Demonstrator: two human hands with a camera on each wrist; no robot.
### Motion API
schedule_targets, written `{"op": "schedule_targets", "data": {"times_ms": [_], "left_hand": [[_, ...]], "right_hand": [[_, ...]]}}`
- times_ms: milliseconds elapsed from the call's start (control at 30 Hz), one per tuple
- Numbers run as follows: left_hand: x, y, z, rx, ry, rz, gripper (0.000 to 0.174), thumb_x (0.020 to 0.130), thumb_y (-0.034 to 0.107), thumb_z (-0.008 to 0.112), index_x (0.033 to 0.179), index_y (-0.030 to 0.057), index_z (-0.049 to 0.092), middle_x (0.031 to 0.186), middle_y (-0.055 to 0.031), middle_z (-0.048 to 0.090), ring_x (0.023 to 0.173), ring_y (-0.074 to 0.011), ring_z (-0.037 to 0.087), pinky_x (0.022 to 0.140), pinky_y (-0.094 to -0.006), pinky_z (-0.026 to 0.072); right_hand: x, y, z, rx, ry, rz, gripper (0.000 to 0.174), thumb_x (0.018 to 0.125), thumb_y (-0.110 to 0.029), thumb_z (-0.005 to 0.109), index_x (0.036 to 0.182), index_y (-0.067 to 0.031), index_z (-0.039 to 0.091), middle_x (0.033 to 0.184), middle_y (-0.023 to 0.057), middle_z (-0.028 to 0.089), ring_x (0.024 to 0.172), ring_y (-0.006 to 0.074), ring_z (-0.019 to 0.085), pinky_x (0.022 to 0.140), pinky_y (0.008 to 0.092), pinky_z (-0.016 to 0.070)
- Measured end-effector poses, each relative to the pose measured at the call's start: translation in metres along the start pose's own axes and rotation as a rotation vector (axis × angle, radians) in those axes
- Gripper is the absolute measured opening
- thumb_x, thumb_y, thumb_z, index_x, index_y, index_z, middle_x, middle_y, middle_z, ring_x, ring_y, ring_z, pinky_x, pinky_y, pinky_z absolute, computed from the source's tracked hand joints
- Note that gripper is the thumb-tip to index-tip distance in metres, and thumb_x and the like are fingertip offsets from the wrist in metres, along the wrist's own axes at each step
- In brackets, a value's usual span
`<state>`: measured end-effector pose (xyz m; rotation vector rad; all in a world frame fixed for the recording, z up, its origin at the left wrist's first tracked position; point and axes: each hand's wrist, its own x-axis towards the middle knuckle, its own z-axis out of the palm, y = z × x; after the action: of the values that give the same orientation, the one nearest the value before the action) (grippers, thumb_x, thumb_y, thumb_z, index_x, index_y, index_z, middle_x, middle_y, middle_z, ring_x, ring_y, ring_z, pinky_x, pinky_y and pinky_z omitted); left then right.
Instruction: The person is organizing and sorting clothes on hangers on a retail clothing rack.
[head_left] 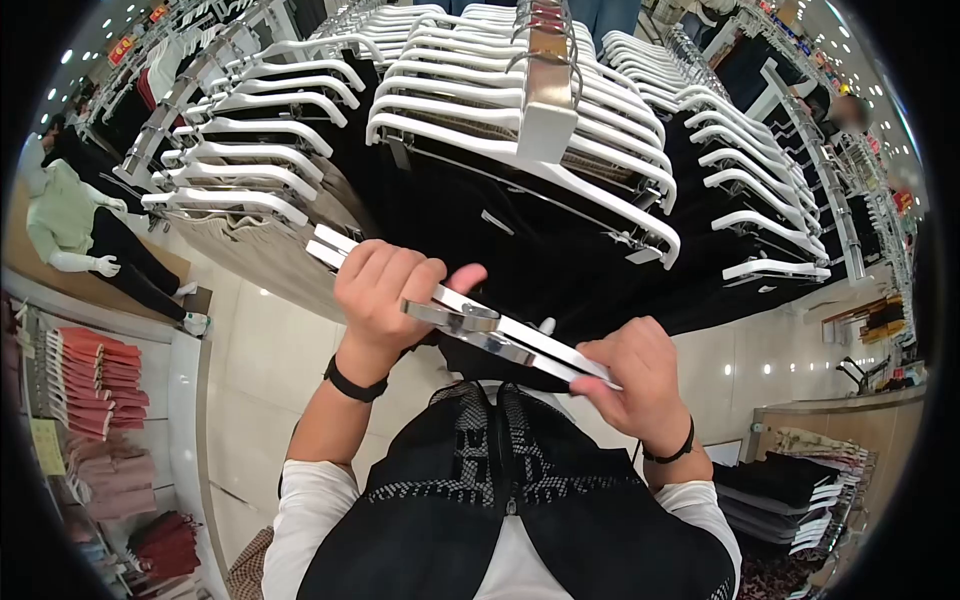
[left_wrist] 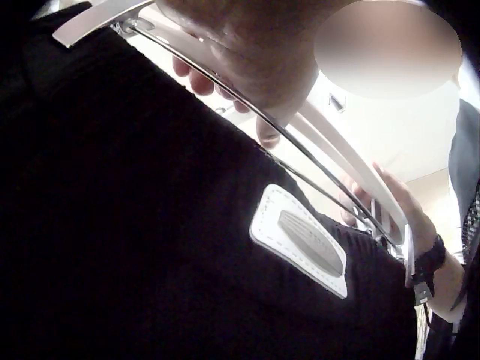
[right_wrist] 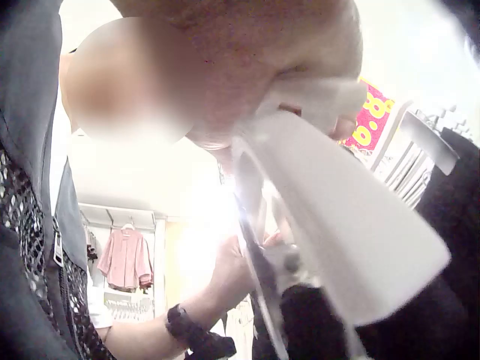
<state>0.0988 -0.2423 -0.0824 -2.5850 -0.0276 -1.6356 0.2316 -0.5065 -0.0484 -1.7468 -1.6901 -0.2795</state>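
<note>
In front of the torso, a pair of white clip hangers (head_left: pixel 550 350) lies aslant between both hands, their flat metal hooks (head_left: pixel 465 318) turned toward the body. My left hand (head_left: pixel 385 295) grips them left of the hooks, fingers curled over the top and thumb sticking out beyond. Thumb and fingers of my right hand (head_left: pixel 635 380) pinch their right end. Black trousers (left_wrist: pixel 150 225) hang from the clips in the left wrist view, with a white stitched patch (left_wrist: pixel 300 240) near the waistband. A white hanger arm (right_wrist: pixel 352 225) fills the middle of the right wrist view.
Ahead stands a rack with a middle row of white hangers (head_left: pixel 450 95) holding dark trousers. Side rows hold beige trousers (head_left: pixel 260 245) at left and more hangers (head_left: pixel 750 180) at right. A mannequin (head_left: pixel 75 220) is far left; folded dark clothes (head_left: pixel 775 490) lie lower right.
</note>
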Motion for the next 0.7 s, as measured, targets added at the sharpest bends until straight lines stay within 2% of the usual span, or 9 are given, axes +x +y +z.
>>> {"op": "schedule_targets", "data": {"times_ms": [33,133,233,333,400,500,600,667,700], "left_hand": [[0.000,-0.001,-0.001,0.018,0.010,-0.006,0.035,0.080,0.027,0.087,0.067,0.0122,0.058,0.060,-0.0009,0.054,0.053,-0.0212,0.055,0.055,-0.0319,0.0446],[-0.004,-0.005,-0.009,0.047,0.072,-0.005,0.025,0.078,0.009,0.079,0.065,0.0120,0.057,0.058,-0.0010,0.054,0.050,-0.0207,0.054,0.054,-0.0318,0.0453],[-0.011,-0.008,-0.027,0.134,0.082,-0.015,0.021,0.076,0.008,0.077,0.068,0.0093,0.058,0.058,-0.0033,0.054,0.051,-0.0236,0.056,0.056,-0.0339,0.0495],[-0.013,-0.007,-0.044,0.190,0.119,-0.034,0.019,0.077,0.008,0.075,0.071,0.0078,0.057,0.060,-0.0058,0.054,0.054,-0.0260,0.058,0.061,-0.0380,0.0541],[-0.015,-0.006,-0.055,0.235,0.085,-0.007,0.019,0.080,0.009,0.074,0.071,0.0080,0.057,0.059,-0.0052,0.053,0.054,-0.0258,0.057,0.060,-0.0378,0.0536],[-0.009,0.015,-0.062,0.259,0.051,-0.034,0.025,0.082,0.012,0.077,0.070,0.0087,0.055,0.058,-0.0050,0.052,0.053,-0.0257,0.055,0.059,-0.0375,0.0527],[-0.006,0.033,-0.063,0.306,0.050,-0.026,0.028,0.081,0.012,0.080,0.069,0.0088,0.054,0.058,-0.0053,0.052,0.053,-0.0258,0.056,0.059,-0.0369,0.0526],[-0.001,0.041,-0.064,0.356,0.072,-0.013,0.027,0.080,0.010,0.079,0.068,0.0087,0.054,0.058,-0.0052,0.052,0.053,-0.0256,0.057,0.058,-0.0368,0.0527],[0.002,0.046,-0.065,0.378,0.081,-0.025,0.024,0.079,0.008,0.078,0.069,0.0081,0.055,0.058,-0.0056,0.054,0.054,-0.0260,0.058,0.059,-0.0372,0.0535]], "right_hand": [[-0.005,0.002,-0.002,0.070,-0.054,0.028,0.041,0.087,-0.043,0.078,0.102,-0.0047,0.073,0.083,0.0041,0.065,0.072,0.0246,0.058,0.071,0.0382,0.0431],[-0.011,0.014,-0.007,0.136,-0.026,0.007,0.053,0.092,-0.054,0.070,0.110,-0.0040,0.074,0.088,0.0059,0.067,0.076,0.0259,0.059,0.073,0.0378,0.0444],[-0.027,0.031,-0.016,0.142,0.110,0.126,0.059,0.096,-0.058,0.062,0.115,-0.0035,0.074,0.092,0.0084,0.068,0.080,0.0266,0.060,0.075,0.0374,0.0456],[-0.038,0.049,-0.024,0.158,0.163,0.223,0.051,0.101,-0.049,0.061,0.113,-0.0013,0.073,0.090,0.0108,0.068,0.083,0.0266,0.060,0.076,0.0383,0.0468],[-0.040,0.060,-0.028,0.061,0.247,0.229,0.027,0.093,-0.021,0.072,0.111,-0.0003,0.073,0.091,0.0108,0.069,0.083,0.0282,0.060,0.078,0.0375,0.0472],[-0.016,0.073,-0.028,-0.202,0.403,0.118,0.033,0.084,-0.002,0.076,0.117,-0.0030,0.072,0.100,0.0101,0.068,0.094,0.0312,0.061,0.087,0.0394,0.0478],[0.008,0.085,-0.024,-0.310,0.352,0.083,0.046,0.081,-0.010,0.083,0.126,-0.0070,0.070,0.105,0.0092,0.066,0.094,0.0288,0.061,0.084,0.0382,0.0451],[0.018,0.088,-0.015,-0.315,0.297,0.160,0.052,0.080,-0.014,0.084,0.129,-0.0079,0.068,0.099,0.0087,0.064,0.091,0.0271,0.060,0.080,0.0382,0.0436],[0.027,0.093,-0.013,-0.376,0.332,0.039,0.057,0.080,-0.016,0.083,0.133,-0.0088,0.065,0.092,0.0069,0.061,0.087,0.0249,0.059,0.077,0.0383,0.0432]]}}
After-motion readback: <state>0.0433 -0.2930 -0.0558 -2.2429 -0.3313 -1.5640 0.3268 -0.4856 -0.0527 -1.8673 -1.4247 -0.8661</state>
